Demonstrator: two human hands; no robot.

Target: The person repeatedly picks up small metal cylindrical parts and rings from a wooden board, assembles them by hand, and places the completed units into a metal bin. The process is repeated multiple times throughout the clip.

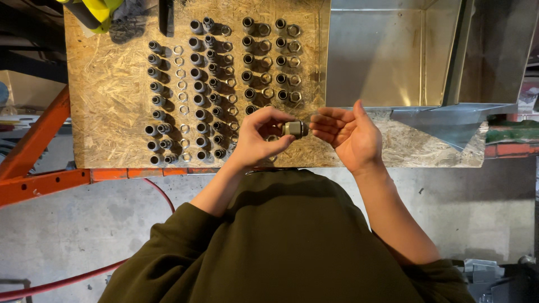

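Note:
My left hand (259,134) grips a small grey metal fitting (294,129) with a nut on it, held above the front edge of the chipboard bench top (112,101). My right hand (349,133) touches the fitting's right end with its fingertips, the fingers curled around it. Behind the hands, rows of several dark fittings (201,84), loose rings (181,84) and hex nuts (293,62) lie laid out on the board.
A folded sheet-metal tray (387,56) stands at the back right. An orange steel frame (39,140) carries the bench on the left. A red hose (84,275) runs over the concrete floor. A yellow-green tool (98,11) lies at the back left.

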